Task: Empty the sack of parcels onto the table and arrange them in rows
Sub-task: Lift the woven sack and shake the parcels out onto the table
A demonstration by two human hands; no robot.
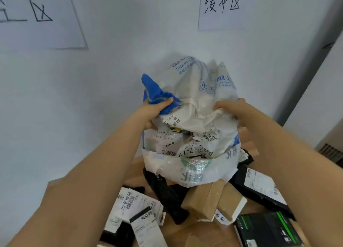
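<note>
Sack (193, 120) hung upturned above the table (194, 232), our left hand (154, 111) and right hand (230, 107) each clutching a fistful of its bunched cloth. Parcels (206, 200) lay heaped below; we judged a hard shake might bounce some off the edge.

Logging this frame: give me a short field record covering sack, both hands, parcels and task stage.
sack: white woven, blue print, held up above the table
left hand: grips its blue corner
right hand: grips its white fabric
parcels: loose heap under the sack, brown boxes and black mailers
table: wooden, by the wall
stage: emptying; no rows yet
</note>
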